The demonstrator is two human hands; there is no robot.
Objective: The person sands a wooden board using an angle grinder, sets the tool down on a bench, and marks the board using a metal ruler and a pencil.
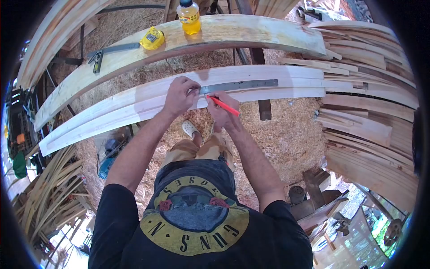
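A long pale board [300, 74] lies across in front of me, with a metal ruler [246, 84] flat on it. My left hand [181, 95] is at the ruler's left end, fingers curled and pressed together there. In my right hand [219, 107] is a red marker or pencil [225, 106], held in a pinch with its tip down at the board near the ruler's lower edge. The two hands are close together but apart.
Behind lies a thick plank [255, 33] bearing a bottle of yellow drink [189, 18], a yellow tape measure [152, 39] and a combination square [97, 60]. Stacked boards [367, 107] stand at the right, thin strips [51, 193] at the lower left. Shavings cover the ground.
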